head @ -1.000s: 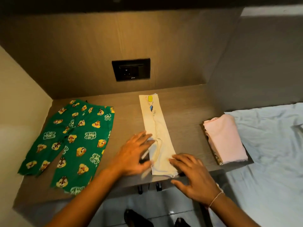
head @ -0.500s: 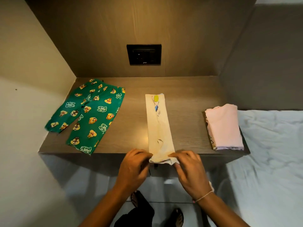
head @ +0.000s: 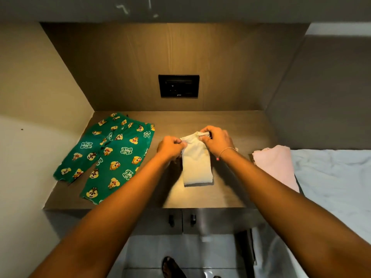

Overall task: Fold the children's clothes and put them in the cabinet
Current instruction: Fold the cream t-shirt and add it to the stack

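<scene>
A cream garment [head: 197, 165] lies doubled over in the middle of the wooden counter [head: 230, 189]. My left hand [head: 170, 146] pinches its far left corner and my right hand [head: 217, 141] pinches its far right corner, both holding the folded-over end down at the far side. Green cartoon-print children's trousers [head: 112, 155] lie spread flat on the left of the counter. A folded pink garment [head: 276, 166] rests at the counter's right edge.
Two cabinet doors with small dark handles [head: 181, 220] sit under the counter. A black socket plate [head: 178, 86] is on the back wall. A bed with a pale sheet [head: 333, 181] adjoins the right. My sandalled foot [head: 172, 267] shows on the floor.
Both hands took the near end of the long cream strip at the counter's front edge and carried it away to the far end, so the garment now lies folded in half.
</scene>
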Available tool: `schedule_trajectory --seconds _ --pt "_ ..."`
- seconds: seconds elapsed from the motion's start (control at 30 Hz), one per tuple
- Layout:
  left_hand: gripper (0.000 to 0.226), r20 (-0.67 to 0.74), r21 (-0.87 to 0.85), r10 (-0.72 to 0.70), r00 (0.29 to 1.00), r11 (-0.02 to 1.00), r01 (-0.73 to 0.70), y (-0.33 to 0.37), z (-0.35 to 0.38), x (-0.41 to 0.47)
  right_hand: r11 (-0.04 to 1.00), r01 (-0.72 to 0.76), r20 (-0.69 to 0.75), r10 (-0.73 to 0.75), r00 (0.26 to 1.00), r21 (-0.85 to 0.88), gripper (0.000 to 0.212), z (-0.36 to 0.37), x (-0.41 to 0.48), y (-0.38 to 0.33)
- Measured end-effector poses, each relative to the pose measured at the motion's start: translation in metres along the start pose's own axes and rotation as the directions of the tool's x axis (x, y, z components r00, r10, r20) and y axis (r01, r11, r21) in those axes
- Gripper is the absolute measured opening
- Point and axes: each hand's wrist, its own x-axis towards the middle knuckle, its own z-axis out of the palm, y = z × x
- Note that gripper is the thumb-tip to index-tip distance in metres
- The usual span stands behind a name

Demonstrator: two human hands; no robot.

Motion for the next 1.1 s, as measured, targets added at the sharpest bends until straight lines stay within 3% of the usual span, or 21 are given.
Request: schedule_trajectory --seconds 0.13,0.23,0.33,0.5,0.67,0.87,1.1 --pt "0.031 -0.093 0.293 -0.022 0.995 0.955 0.048 -0.003 0.008 0.018 0.993 -0.107 -0.01 0.106 0.994 -0.042 0.043 0.016 0.006 0.008" --pt "0.055 -0.135 0.494 0.021 0.991 0.868 0.049 -0.022 0.019 -0.001 0.983 -0.183 -0.118 0.182 0.976 0.005 0.039 0.034 -0.027 0.024" --pt "0.056 -0.147 0.574 0.079 0.986 0.819 0.02 -0.029 0.036 -0.015 0.964 -0.249 -0.113 0.239 0.964 -0.088 0.042 0.052 -0.055 0.027" --pt "0.026 -0.158 0.456 0.014 0.987 0.888 0.06 -0.01 0.043 -0.019 0.95 -0.309 -0.129 0.301 0.945 -0.042 0.033 0.055 -0.054 0.02" --pt "0.013 -0.152 0.287 0.109 0.982 0.956 -0.062 -0.018 0.045 -0.032 0.928 -0.278 -0.165 0.323 0.932 0.249 0.018 0.061 -0.063 0.028" --pt "0.048 -0.224 0.519 0.129 0.966 0.855 0.006 -0.005 0.054 -0.04 0.905 -0.294 -0.173 0.357 0.918 0.307 0.034 0.054 -0.059 0.032" --pt "0.054 -0.258 0.291 -0.115 0.959 0.938 0.19 0.015 0.065 -0.037 0.89 -0.273 -0.114 0.334 0.936 0.364 0.048 0.048 -0.056 0.037"
